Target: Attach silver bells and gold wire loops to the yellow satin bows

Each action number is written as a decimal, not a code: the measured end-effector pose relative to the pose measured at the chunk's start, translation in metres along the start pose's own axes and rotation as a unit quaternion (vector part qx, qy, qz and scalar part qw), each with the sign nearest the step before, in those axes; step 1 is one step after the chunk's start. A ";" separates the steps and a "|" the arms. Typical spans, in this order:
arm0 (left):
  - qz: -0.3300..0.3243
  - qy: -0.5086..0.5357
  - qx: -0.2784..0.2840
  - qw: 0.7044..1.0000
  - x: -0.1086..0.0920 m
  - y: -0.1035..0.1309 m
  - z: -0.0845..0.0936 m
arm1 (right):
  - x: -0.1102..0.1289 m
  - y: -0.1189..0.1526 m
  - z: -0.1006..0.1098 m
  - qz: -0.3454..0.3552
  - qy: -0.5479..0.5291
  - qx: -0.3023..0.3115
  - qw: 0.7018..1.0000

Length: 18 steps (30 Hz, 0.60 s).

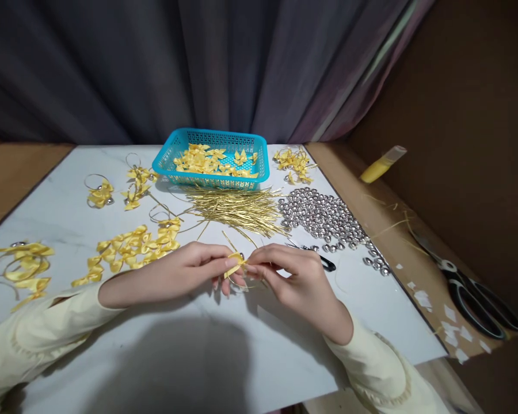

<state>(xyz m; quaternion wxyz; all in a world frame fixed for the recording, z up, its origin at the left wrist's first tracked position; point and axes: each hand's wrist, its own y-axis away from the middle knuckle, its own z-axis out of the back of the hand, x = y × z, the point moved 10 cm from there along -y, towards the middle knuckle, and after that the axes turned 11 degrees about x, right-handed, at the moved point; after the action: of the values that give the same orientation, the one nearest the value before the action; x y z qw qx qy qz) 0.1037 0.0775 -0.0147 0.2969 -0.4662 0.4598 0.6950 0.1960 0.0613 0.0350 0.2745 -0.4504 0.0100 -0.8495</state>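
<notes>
1. Both hands meet near the middle of the white surface (224,356), low over it, each wrist in a pale yellow sleeve (38,333).
2. The left hand (176,276) reaches in from the left; its fingers (218,261) are pinched on a small yellow ribbon bow (234,263).
3. The right hand (293,276) comes in from the right, and its fingers (259,265) grip the same bow from the other side — the bow sits between the two sets of fingertips, just above the surface.
4. A thin gold strand (229,240) rises from the bow toward the far left.
5. Just beyond the hands lies a spread pile of gold wire pieces (237,210).
6. To the right of that pile is a heap of small silver bells (323,217), some strung out toward the near right edge.
7. A small black-handled tool (323,261) lies just beside the right hand; what it is cannot be told.
8. Left of the hands is a scatter of loose yellow bows (129,247).
9. At the far side stands a blue basket (168,155) holding more yellow bows.
10. Finished pieces — bows on wire rings (99,192) — lie at the far left, and more at the near left edge.
11. Off the white sheet, at the right, black scissors (470,293) lie among white paper scraps, and a yellow tube (380,165) lies farther back.
</notes>
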 end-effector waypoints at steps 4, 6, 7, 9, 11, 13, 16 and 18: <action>-0.012 -0.002 0.005 1.000 -0.001 0.000 0.001 | -0.004 0.000 0.001 -0.015 -0.008 -0.004 1.000; -0.013 0.003 0.009 1.000 -0.001 -0.001 0.001 | -0.006 0.000 0.001 -0.020 -0.014 -0.005 1.000; -0.012 0.005 0.012 1.000 -0.001 -0.001 0.001 | -0.006 0.000 0.001 -0.023 -0.016 -0.006 1.000; -0.005 0.001 0.016 1.000 0.000 -0.001 0.000 | -0.008 0.000 0.001 -0.025 -0.020 -0.007 0.999; 0.005 -0.026 0.008 1.000 0.000 0.000 0.000 | -0.008 0.000 0.002 -0.025 -0.023 -0.008 0.999; 0.012 -0.065 -0.004 0.998 -0.001 0.001 0.002 | -0.010 0.000 0.001 -0.027 -0.028 -0.004 0.999; -0.006 -0.088 -0.003 0.996 -0.004 0.001 0.003 | -0.010 0.000 0.000 -0.027 -0.031 0.007 0.999; -0.029 -0.063 0.010 0.998 -0.007 0.001 0.002 | -0.007 0.000 -0.001 -0.013 -0.025 0.012 1.000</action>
<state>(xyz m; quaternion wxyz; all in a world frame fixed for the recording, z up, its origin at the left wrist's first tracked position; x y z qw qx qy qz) 0.1055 0.0788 -0.0074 0.3505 -0.4314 0.4335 0.7093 0.1984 0.0647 0.0287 0.2688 -0.4682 -0.0131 -0.8416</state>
